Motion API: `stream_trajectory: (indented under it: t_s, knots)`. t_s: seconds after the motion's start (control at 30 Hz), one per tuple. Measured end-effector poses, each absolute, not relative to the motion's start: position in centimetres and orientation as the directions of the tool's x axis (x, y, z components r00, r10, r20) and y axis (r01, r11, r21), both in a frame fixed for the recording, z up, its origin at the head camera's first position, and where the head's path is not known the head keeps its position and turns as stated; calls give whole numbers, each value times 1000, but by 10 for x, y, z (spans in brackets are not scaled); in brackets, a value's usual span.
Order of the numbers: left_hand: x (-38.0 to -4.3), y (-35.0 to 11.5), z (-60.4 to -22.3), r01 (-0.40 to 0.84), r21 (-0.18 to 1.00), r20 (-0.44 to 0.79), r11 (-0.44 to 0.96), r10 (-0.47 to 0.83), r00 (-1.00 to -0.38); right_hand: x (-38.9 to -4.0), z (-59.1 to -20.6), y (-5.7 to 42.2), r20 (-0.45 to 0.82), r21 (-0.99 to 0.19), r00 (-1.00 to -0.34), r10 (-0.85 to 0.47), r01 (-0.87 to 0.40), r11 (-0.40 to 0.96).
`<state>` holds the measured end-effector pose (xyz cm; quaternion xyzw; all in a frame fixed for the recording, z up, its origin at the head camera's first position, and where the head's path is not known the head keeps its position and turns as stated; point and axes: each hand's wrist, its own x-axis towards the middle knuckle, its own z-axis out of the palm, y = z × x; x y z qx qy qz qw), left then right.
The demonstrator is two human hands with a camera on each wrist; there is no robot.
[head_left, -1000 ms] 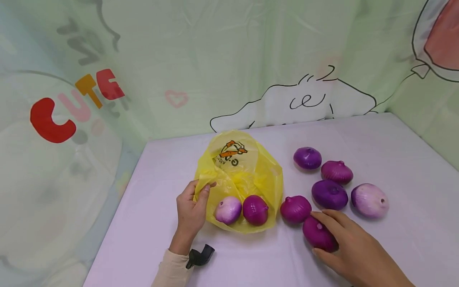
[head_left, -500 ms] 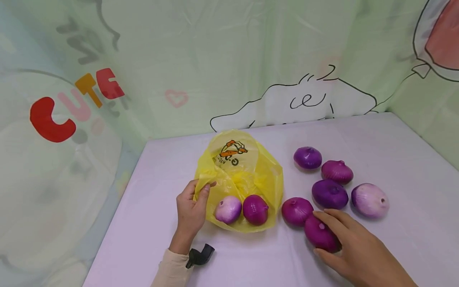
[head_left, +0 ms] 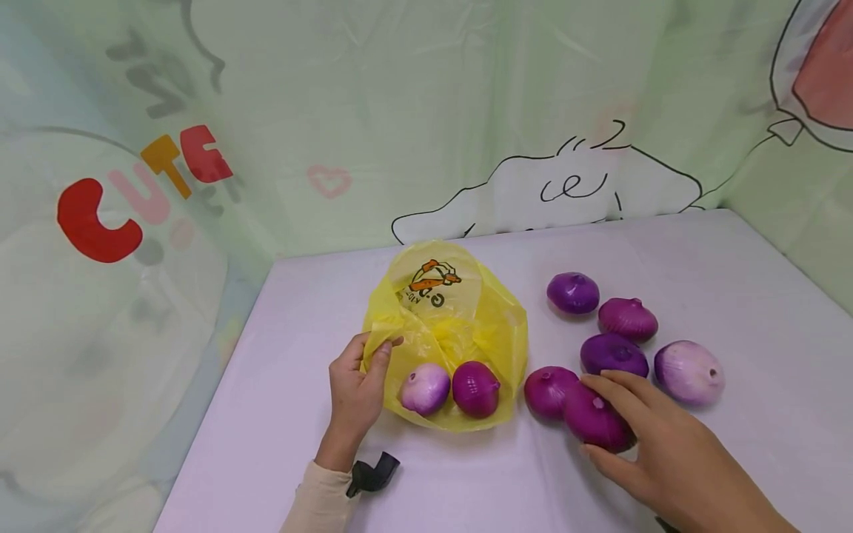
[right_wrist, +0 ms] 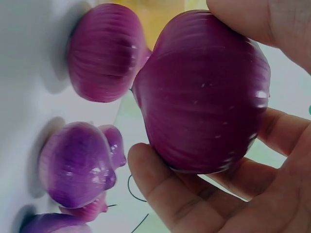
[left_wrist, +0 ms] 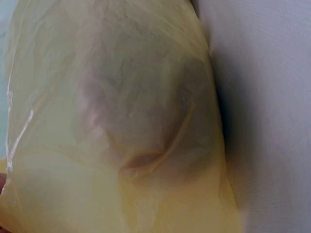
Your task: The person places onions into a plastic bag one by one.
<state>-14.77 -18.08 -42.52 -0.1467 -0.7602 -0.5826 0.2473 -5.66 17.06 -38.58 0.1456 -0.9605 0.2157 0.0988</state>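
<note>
One right hand [head_left: 673, 448]: nearest entry; fingers and thumb wrapped round the held onion [head_left: 596, 422].
Held onion: magenta, apparently raised off the desk [head_left: 480, 485], outside the yellow bag [head_left: 505, 318] and to its right.
Black fitting [head_left: 376, 474]: one, at the left wrist.
Left hand [head_left: 358, 389]: fingers and thumb pinching the bag's left rim.
Bag contents: two, side by side near the front edge, a pale bagged onion [head_left: 424, 389] and a magenta bagged onion [head_left: 475, 389].
Loose stock, right of bag: five on the desk; neighbouring onion [head_left: 548, 391] (contact with the held one cannot be told), pale loose onion [head_left: 688, 372], dark purple onion [head_left: 613, 354], ribbed magenta onion [head_left: 628, 320], violet onion [head_left: 573, 294] farthest.
Backdrop [head_left: 426, 111]: pale green, with cartoon lines.
Step in hand: judged to be the pick-up of a third onion for bagging.
Next move: likely calls for lifting past the neighbouring onion, a leftward carry and a low release, rim held wide.
</note>
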Motion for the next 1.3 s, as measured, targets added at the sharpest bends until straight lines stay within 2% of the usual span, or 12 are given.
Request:
stream_trajectory:
  t_s: [0.4, 1.3]
  knots:
    - [-148, -181, -424, 494, 821, 531, 286, -65, -845, -70, -377, 166, 414, -313, -853, -318, -461, 830]
    - [-147, -181, -423, 510, 803, 550, 310, -51, -834, -97, -348, 135, 432, -361, -834, -342, -508, 782]
